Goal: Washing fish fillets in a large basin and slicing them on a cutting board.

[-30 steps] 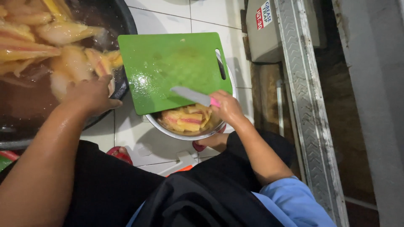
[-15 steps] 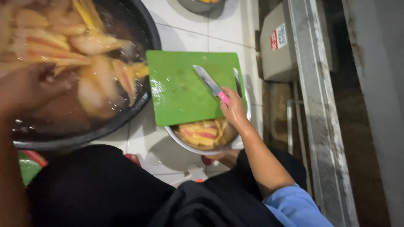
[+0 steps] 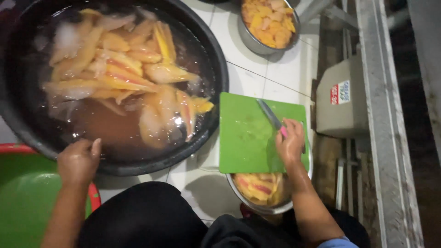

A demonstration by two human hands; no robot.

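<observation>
Since the earlier frame, the left hand (image 3: 79,160) had pulled out of the water and landed on the big black round basin (image 3: 216,59) rim at 7 o'clock, fingers curled over it. Basin held brownish water and pale yellow-pink fruit strips (image 3: 124,78). Right hand (image 3: 290,143) gripped a pink-handled knife (image 3: 272,117), blade pointing to 11 o'clock on the green plastic cutting board (image 3: 248,142), which sat over a steel bowl of cut pieces (image 3: 259,190).

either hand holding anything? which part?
Right hand holds the knife by its pink handle, blade over the green cutting board. Left hand grips the black basin's rim.
</observation>
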